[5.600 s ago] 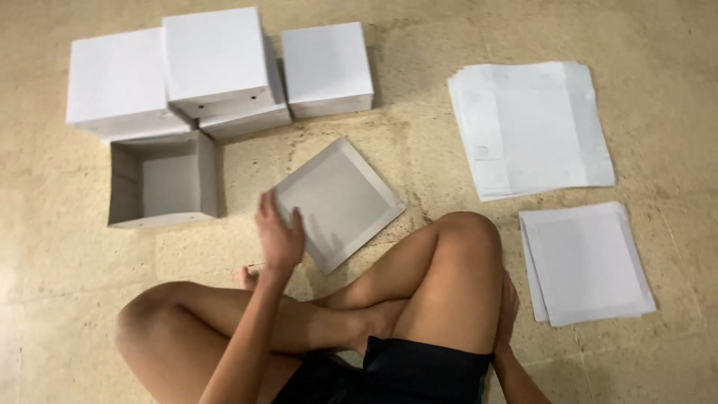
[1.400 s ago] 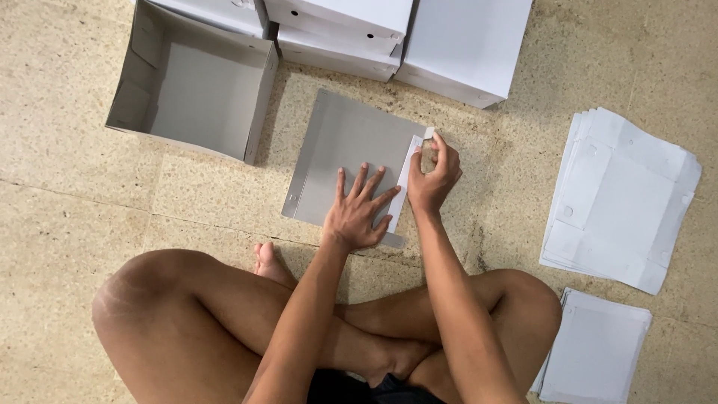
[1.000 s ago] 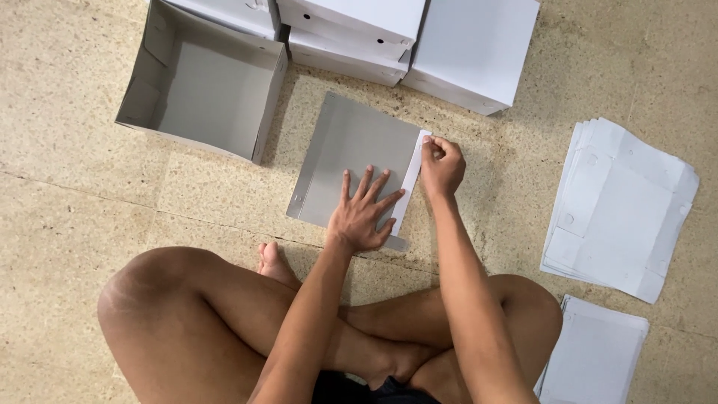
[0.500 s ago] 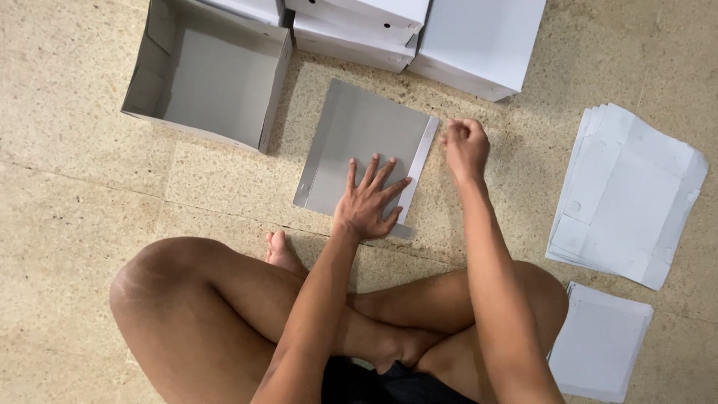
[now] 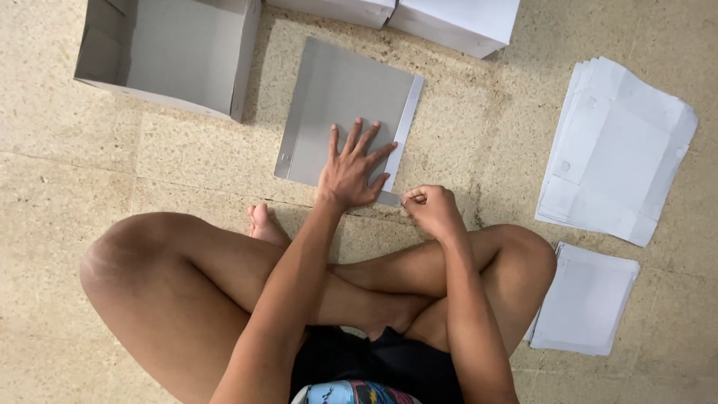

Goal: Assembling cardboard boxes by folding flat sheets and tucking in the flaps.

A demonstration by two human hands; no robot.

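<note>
Cardboard sheet lies flat and grey on the floor before the crossed legs, just below the open box and the closed white boxes. Two stacks of white flat sheets sit well apart to the right. Left hand stays spread flat, pressing the sheet's near part. Right hand — half a second ago at the far right corner — has slid down the folded side strip to the near corner, fingertips pinched shut on the strip's end, so the crease now looks run along its whole length.
</note>
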